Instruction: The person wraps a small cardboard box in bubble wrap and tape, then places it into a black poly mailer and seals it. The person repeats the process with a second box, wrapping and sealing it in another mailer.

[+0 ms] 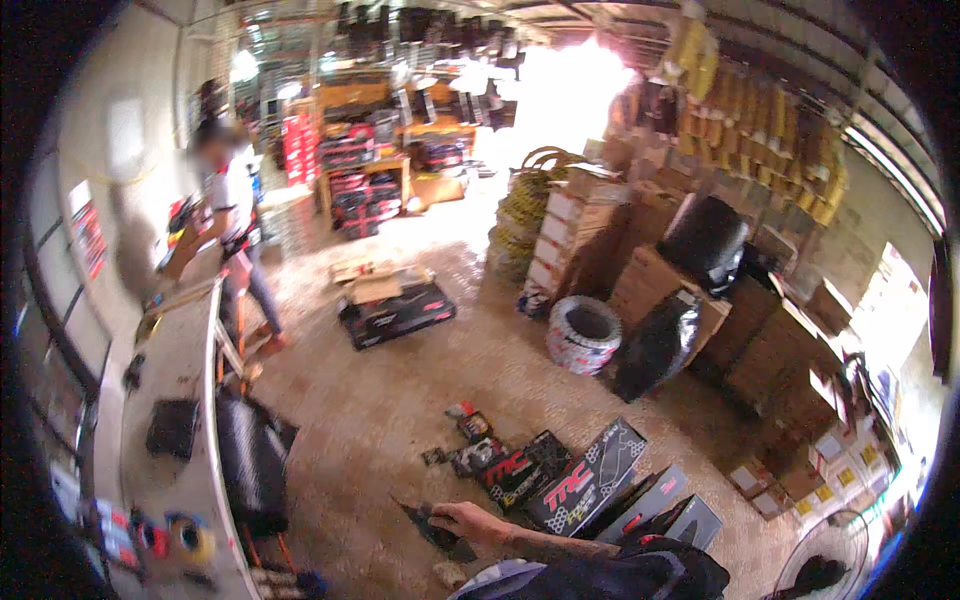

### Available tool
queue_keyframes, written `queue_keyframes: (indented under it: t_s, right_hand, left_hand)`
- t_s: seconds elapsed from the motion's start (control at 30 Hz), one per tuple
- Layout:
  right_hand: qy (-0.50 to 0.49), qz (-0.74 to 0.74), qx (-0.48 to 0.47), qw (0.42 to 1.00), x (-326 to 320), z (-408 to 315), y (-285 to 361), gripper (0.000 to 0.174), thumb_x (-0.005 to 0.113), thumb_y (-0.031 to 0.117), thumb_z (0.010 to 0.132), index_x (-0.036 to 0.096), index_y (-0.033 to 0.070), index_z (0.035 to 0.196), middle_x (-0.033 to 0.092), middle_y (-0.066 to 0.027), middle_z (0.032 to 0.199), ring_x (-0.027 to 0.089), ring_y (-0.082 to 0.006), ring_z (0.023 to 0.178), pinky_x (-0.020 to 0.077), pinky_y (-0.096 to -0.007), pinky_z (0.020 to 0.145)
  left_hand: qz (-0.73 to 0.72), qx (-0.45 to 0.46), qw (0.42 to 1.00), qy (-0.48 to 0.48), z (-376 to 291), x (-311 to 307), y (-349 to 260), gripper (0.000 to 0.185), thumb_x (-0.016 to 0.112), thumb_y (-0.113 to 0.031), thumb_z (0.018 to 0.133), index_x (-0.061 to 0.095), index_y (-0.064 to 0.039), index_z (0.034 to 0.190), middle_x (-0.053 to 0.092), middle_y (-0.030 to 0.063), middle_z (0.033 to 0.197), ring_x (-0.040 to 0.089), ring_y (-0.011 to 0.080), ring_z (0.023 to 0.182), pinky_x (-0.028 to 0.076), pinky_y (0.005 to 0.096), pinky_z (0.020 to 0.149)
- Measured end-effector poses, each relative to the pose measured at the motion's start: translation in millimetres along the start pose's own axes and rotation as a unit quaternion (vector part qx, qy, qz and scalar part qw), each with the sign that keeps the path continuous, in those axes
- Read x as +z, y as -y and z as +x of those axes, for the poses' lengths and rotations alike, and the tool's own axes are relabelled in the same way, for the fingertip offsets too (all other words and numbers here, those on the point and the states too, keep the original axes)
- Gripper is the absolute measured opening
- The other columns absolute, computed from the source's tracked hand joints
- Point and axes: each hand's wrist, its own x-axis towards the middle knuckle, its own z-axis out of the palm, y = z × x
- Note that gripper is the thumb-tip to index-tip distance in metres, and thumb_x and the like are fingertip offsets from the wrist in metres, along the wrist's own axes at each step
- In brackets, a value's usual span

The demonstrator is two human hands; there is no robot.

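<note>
My right hand (469,523) reaches in from the lower right, low over the tiled floor. Its fingers are closed on a dark flat object (448,541) with a thin pointed end; blur hides what exactly it is. To the right of the hand stand black printed cartons (589,480) in a slanting row, bearing large red and white lettering. Smaller boxed packs (474,426) lie at the row's far end. Grey-and-black boxes (643,504) stand close to my forearm. My left hand is out of view.
A long counter (169,375) runs along the left, with a black bag (251,465) beside it. Another person (238,210) stands at its far end. A black carton (397,315) lies mid-floor. Wrapped tyres (585,335) and stacked cardboard boxes (772,352) line the right. A fan (821,559) stands lower right.
</note>
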Motion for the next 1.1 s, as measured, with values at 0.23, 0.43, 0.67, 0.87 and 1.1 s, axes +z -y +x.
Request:
queue_keyframes:
  t_s: [0.23, 0.43, 0.67, 0.87, 1.1]
  right_hand:
    - [-0.196, 0.141, 0.027, 0.970, -65.4, 136.8, -58.3, 0.033, 0.060, 0.032, 0.098, 0.059, 0.005, 0.117, 0.068, -0.0215, 0.098, 0.067, -0.0377, 0.092, 0.0515, -0.0423, 0.078]
    - [-0.156, -0.036, 0.093, 0.983, -52.5, 271.1, -196.7, 0.032, 0.067, 0.028, 0.094, 0.061, 0.001, 0.108, 0.067, -0.0194, 0.092, 0.066, -0.0327, 0.083, 0.0518, -0.0419, 0.076]
    - [-0.258, 0.043, 0.385, 0.885, 19.2, 338.5, -339.4, 0.040, 0.056, 0.030, 0.098, 0.065, -0.006, 0.111, 0.070, -0.0164, 0.099, 0.063, -0.0263, 0.087, 0.0492, -0.0383, 0.080]
    - [-0.283, 0.019, 0.382, 0.879, 17.3, 490.7, -325.5, 0.038, 0.062, 0.028, 0.093, 0.062, -0.009, 0.088, 0.066, -0.0202, 0.075, 0.058, -0.0261, 0.065, 0.0464, -0.0400, 0.065]
    - [-0.300, -0.031, 0.383, 0.873, -123.1, 766.4, -335.9, 0.050, 0.065, 0.043, 0.089, 0.067, -0.007, 0.094, 0.068, -0.0265, 0.092, 0.062, -0.0434, 0.089, 0.0470, -0.0481, 0.081]
  left_hand:
    - [0.177, -0.094, 0.979, 0.043, 196.5, -3.3, -34.1, 0.036, 0.060, -0.032, 0.095, 0.062, 0.000, 0.111, 0.066, 0.0118, 0.094, 0.064, 0.0218, 0.075, 0.051, 0.0338, 0.063]
    - [0.268, -0.239, 0.932, -0.038, 275.5, -181.0, 13.7, 0.035, 0.061, -0.034, 0.093, 0.065, 0.000, 0.103, 0.066, 0.0107, 0.086, 0.062, 0.0210, 0.068, 0.050, 0.0350, 0.059]
    - [0.273, -0.278, 0.916, -0.095, 407.1, -323.2, -75.2, 0.036, 0.064, -0.036, 0.091, 0.068, 0.000, 0.094, 0.067, 0.0094, 0.077, 0.060, 0.0200, 0.060, 0.048, 0.0364, 0.054]
    - [0.344, -0.176, 0.919, -0.075, 667.2, -305.2, -226.6, 0.037, 0.065, -0.031, 0.093, 0.066, 0.001, 0.113, 0.071, 0.0088, 0.089, 0.065, 0.0166, 0.069, 0.051, 0.0310, 0.062]
    - [0.321, -0.315, 0.887, -0.108, 869.9, -315.2, -311.1, 0.038, 0.070, -0.036, 0.089, 0.068, -0.002, 0.105, 0.068, 0.0062, 0.077, 0.059, 0.0165, 0.056, 0.045, 0.0319, 0.047]
